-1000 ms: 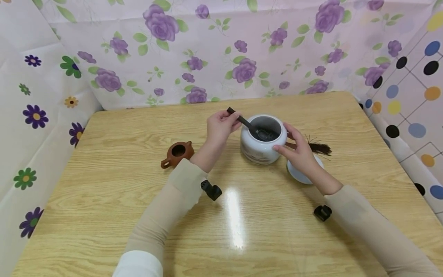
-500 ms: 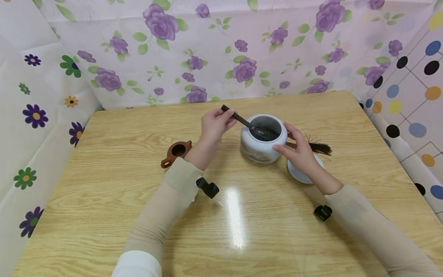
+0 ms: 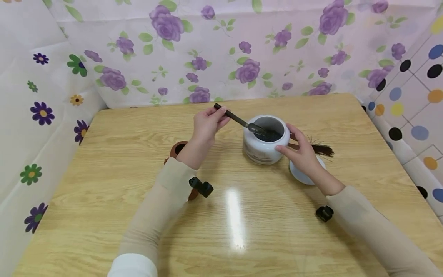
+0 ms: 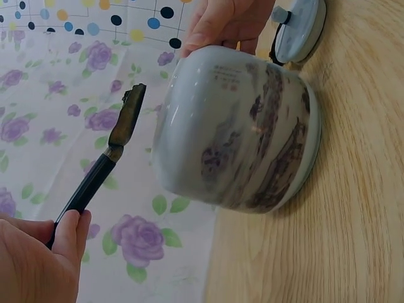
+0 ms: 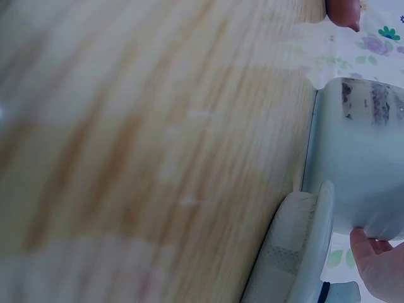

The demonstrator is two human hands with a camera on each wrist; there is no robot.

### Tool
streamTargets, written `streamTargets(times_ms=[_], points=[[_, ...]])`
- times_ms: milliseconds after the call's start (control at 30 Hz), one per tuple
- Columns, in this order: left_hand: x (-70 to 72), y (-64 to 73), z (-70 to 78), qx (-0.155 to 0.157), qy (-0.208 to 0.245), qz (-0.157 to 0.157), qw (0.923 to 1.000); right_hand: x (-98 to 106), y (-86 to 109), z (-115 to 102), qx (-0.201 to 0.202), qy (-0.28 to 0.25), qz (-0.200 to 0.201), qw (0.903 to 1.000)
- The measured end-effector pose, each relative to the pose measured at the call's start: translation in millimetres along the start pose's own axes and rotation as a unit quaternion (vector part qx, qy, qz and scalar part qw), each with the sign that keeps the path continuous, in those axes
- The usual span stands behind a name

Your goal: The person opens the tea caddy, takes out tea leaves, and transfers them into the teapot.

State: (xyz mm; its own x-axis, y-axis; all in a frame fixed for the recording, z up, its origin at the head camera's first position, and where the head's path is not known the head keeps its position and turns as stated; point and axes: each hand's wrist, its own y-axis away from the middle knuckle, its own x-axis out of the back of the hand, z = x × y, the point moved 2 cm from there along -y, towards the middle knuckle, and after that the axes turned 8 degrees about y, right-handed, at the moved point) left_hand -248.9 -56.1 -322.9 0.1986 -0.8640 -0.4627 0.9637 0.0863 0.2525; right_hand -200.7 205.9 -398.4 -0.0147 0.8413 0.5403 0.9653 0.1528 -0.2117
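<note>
In the head view my left hand [image 3: 207, 125] pinches the dark handle of a tea scoop [image 3: 235, 118]. Its bowl overlaps the mouth of a white porcelain jar [image 3: 261, 152]. From the left wrist, the scoop [image 4: 126, 120] shows above the jar's rim, with dark bits near its tip. My right hand [image 3: 299, 152] grips the jar's right side, thumb at the near rim and fingers round the far side. Dark contents show inside the jar, which stands upright on the table. Its white lid [image 3: 301, 175] lies beside it, partly under my right wrist.
A brown clay teapot [image 3: 178, 148] stands left of the jar, mostly hidden by my left arm. Another reddish-brown piece [image 3: 193, 194] peeks out below that wrist. A dark-bristled brush [image 3: 322, 149] lies behind my right hand. Patterned cloth [image 3: 221, 50] hangs along the table's back edge.
My left hand has moved left, lifting the scoop up out of the jar. Its arm now covers more of the teapot. My right hand keeps its grip on the jar.
</note>
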Motion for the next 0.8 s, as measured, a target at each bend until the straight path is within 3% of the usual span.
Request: streamTargets(times_ms=[800], points=[[59.9,11.0,34.2,-0.006,0.025,0.015,0.9995,-1.2,-1.7,4.8,0.011,0.007,0.003,0.9999]])
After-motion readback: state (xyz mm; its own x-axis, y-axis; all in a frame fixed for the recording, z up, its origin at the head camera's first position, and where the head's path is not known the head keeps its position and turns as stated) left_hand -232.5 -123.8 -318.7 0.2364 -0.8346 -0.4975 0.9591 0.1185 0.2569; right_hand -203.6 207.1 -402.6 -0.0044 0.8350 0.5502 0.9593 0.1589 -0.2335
